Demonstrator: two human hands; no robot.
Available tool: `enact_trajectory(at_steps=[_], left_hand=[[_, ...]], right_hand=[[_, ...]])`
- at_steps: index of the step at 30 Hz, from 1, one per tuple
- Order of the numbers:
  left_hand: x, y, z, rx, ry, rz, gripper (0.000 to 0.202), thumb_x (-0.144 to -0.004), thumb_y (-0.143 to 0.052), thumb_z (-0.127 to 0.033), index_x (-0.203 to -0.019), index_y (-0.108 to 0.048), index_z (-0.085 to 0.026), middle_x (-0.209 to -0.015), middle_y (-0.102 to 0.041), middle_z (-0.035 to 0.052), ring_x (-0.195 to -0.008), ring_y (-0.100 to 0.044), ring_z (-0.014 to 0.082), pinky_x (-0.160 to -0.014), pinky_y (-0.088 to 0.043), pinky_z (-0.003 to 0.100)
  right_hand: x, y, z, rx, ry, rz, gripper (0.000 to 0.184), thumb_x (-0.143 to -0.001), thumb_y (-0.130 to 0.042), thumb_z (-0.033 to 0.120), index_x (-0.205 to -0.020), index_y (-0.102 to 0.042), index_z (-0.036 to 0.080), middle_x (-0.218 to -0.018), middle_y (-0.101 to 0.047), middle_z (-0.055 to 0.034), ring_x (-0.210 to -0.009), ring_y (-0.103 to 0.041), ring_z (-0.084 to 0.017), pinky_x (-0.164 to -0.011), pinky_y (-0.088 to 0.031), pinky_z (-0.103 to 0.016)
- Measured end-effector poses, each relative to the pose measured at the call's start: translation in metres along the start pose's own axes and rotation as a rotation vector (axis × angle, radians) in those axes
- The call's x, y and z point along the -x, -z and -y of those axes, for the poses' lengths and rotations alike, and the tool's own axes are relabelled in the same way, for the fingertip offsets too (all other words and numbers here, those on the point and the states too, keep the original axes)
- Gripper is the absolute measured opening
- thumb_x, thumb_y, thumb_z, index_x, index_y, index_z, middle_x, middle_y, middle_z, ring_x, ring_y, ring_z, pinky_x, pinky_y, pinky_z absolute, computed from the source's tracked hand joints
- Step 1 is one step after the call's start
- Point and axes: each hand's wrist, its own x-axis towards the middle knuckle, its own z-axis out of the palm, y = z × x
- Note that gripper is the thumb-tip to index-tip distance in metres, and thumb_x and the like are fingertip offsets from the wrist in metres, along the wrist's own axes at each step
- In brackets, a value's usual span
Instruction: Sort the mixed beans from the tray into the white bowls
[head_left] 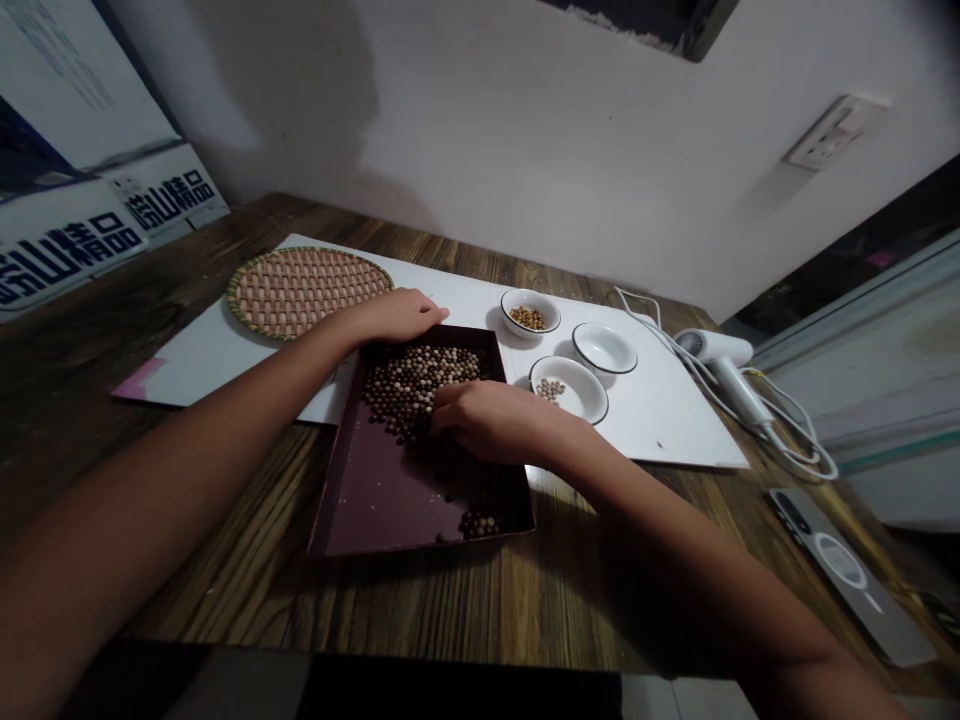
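1. The left hand (396, 316) lies open and flat, its fingers resting at the far rim of a shallow maroon tray (397, 490).
2. The right hand (487, 420) is loosely curled, its fingers (444, 415) pressed down among round brown and cream beads (420, 375); whether it grips any, I cannot tell.
3. Most of the beads sit in a heap at the far end of the tray, with a small cluster (478, 524) in the near corner.
4. The tray stands on a white board (660, 430) on a dark wooden surface (225, 570), partly overhanging the board's near edge.
5. To the right lie three white enamel bowls: the far one (530, 312) holds brown beads, the near one (568, 388) pale beads, and the third (604, 347) sits between them and the edge.
6. A round woven bamboo mat (310, 292) lies left of the hands.
7. Further right are a white hair dryer (720, 360) and a phone (847, 575).
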Motion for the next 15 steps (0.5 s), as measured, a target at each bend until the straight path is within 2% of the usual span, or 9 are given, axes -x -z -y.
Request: enact_trajectory(at_steps=[10, 15], left_hand=[[-0.003, -0.0021, 0.0044, 0.02, -0.013, -0.006, 0.047, -0.094, -0.042, -0.055, -0.065, -0.053, -0.02, -0.071, -0.064, 0.009, -0.065, -0.053, 0.0215, -0.062, -0.033, 0.035], [-0.0035, -0.0027, 0.0051, 0.023, -0.01, -0.008, 0.047, -0.093, -0.041, -0.057, -0.067, -0.056, -0.02, -0.072, -0.065, 0.0089, -0.066, -0.053, 0.0217, -0.063, -0.033, 0.035]], right_hand=[[-0.0013, -0.0027, 0.0007, 0.069, 0.016, 0.002, 0.024, -0.092, -0.052, 0.0, -0.09, -0.071, 0.014, -0.099, -0.071, -0.0062, -0.078, -0.058, -0.014, -0.072, -0.043, -0.028], [-0.0044, -0.0057, 0.0012, 0.046, 0.052, -0.017, 0.024, -0.09, -0.052, -0.001, -0.089, -0.071, 0.015, -0.097, -0.072, -0.0067, -0.08, -0.06, -0.015, -0.075, -0.045, -0.029]])
